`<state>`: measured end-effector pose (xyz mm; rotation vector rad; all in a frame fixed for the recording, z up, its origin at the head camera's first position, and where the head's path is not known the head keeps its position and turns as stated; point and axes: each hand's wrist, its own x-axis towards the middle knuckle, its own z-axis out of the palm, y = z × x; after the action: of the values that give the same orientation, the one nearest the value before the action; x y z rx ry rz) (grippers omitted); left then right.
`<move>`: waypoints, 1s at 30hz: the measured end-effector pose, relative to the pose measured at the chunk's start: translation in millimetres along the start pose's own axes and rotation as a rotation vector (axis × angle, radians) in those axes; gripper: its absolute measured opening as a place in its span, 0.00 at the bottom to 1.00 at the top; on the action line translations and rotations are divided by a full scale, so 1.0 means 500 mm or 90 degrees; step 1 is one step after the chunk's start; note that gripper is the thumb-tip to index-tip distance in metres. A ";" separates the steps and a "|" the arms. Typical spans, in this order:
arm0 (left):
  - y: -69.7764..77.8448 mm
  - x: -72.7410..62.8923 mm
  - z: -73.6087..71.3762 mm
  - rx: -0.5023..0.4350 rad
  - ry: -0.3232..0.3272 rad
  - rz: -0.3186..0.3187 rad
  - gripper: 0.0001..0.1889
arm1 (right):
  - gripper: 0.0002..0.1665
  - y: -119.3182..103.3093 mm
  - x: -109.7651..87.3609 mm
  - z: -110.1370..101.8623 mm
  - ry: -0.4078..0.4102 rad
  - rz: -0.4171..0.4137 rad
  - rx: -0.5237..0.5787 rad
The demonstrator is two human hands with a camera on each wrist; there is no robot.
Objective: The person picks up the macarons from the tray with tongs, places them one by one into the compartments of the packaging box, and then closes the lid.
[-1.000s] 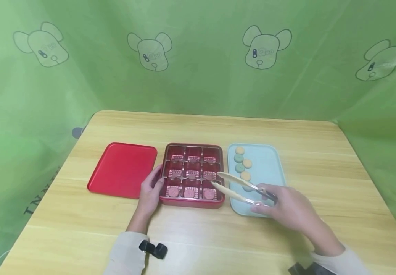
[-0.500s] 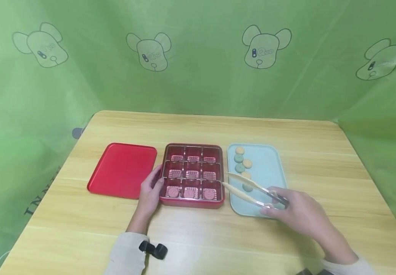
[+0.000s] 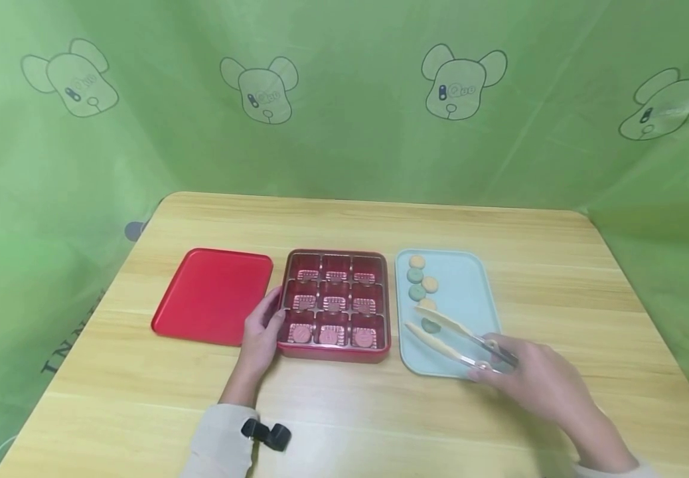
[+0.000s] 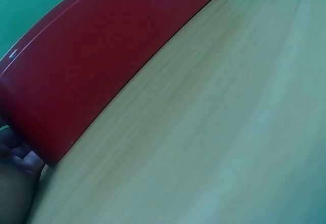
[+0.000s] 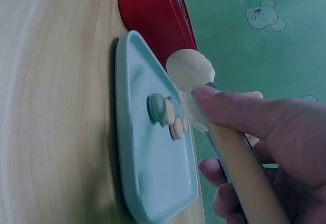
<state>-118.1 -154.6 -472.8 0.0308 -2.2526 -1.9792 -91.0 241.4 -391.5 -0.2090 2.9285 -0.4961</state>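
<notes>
Fingers of right hand: curled round tongs; tong arms spread, nothing visibly clamped. Tongs' long axis: lower right to upper left. Nearest green cookie, round, right of frame centre, shows between the arms in head view; height gap unclear. Right hand is nearer, cookie to its upper left. Cookie sits on pale blue tray. Left hand touches red box, centre frame; whether its fingers grip, cannot tell.
</notes>
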 end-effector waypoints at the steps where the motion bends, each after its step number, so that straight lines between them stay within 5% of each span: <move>1: -0.008 0.002 0.000 -0.001 0.000 -0.002 0.25 | 0.41 0.004 -0.002 0.000 0.001 0.000 -0.002; 5: -0.041 0.011 -0.001 -0.003 0.006 -0.001 0.25 | 0.41 0.017 -0.008 -0.001 0.005 0.003 -0.008; 12: -0.047 0.011 0.000 -0.003 0.009 0.007 0.24 | 0.44 0.035 -0.016 -0.003 0.003 0.012 -0.004; 21: 0.011 -0.001 0.000 0.016 0.001 0.002 0.24 | 0.46 0.052 -0.017 0.001 -0.008 0.026 -0.010; 30: 0.016 -0.002 0.001 0.018 0.004 -0.011 0.25 | 0.48 0.054 -0.013 0.010 -0.016 0.033 -0.006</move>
<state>-116.5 -152.9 -465.2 0.0600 -2.2836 -1.9529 -86.9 266.1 -404.4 -0.1380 2.9039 -0.4688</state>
